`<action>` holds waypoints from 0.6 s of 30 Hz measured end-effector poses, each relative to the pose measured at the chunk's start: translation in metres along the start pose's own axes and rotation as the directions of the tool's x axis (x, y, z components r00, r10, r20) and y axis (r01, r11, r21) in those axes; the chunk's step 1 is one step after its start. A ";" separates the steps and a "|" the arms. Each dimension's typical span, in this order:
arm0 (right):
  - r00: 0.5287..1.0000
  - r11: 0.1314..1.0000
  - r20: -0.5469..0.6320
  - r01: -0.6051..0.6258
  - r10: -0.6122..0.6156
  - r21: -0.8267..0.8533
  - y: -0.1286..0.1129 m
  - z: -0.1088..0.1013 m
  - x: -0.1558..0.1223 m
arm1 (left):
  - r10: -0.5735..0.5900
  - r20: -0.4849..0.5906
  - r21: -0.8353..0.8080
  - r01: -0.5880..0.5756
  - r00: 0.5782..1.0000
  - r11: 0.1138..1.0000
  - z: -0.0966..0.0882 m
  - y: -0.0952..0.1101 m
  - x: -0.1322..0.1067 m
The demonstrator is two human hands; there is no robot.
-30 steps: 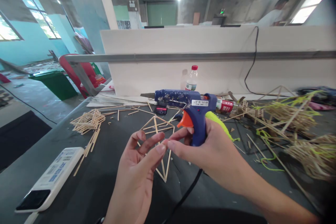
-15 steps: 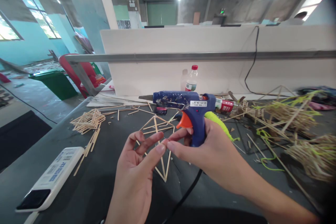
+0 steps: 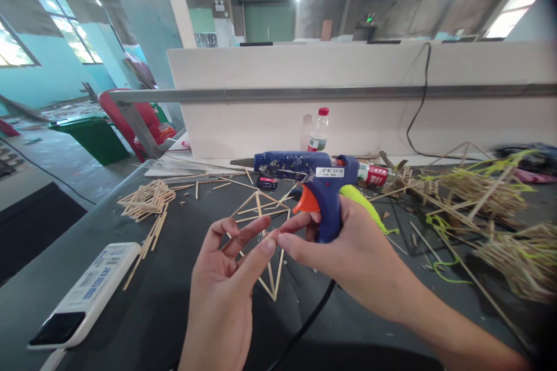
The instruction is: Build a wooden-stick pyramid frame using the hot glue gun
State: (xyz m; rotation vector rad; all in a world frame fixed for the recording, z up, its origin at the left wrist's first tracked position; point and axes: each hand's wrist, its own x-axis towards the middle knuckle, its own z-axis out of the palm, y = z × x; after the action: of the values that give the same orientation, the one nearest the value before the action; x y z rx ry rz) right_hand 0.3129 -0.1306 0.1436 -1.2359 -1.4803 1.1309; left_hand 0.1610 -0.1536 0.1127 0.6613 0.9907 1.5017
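My right hand (image 3: 348,249) grips the handle of a blue hot glue gun (image 3: 313,177) with an orange trigger, its nozzle pointing left above the table. My left hand (image 3: 226,290) is raised palm up in front of me. Its thumb and forefinger meet the thumb and forefinger of my right hand in a pinch. What they pinch is too small to make out. Beneath the hands a frame of thin wooden sticks (image 3: 263,214) lies on the dark table (image 3: 165,301). The gun's black cord (image 3: 304,327) runs down toward me.
A white phone-like device (image 3: 85,295) lies at the left front. A pile of short sticks (image 3: 145,200) sits further back left. Stick-and-green-string structures (image 3: 487,197) crowd the right side. A water bottle (image 3: 319,130) stands by the white partition (image 3: 348,104). Red chair and green bin are at left.
The glue gun has dipped and shifted slightly. The person seen beyond the partition at upper right has gone out of sight. The hands stay pinched together.
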 end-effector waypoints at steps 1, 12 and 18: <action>1.000 1.000 0.000 0.004 -0.004 0.000 0.000 0.000 0.000 | 0.000 0.005 0.000 0.000 1.000 1.000 0.000 0.000 0.000; 1.000 1.000 -0.016 0.017 -0.017 -0.009 0.001 -0.001 0.000 | 0.006 0.005 -0.005 -0.006 1.000 1.000 0.000 -0.001 -0.001; 0.999 0.999 -0.029 0.026 -0.027 -0.018 0.001 -0.001 0.000 | 0.018 0.007 -0.006 -0.018 1.000 1.000 0.002 0.000 -0.001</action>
State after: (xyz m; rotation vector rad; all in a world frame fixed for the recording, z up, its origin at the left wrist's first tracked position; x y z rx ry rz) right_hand 0.3137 -0.1302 0.1431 -1.2364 -1.4836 1.0801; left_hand 0.1627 -0.1543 0.1131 0.6719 0.9768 1.5168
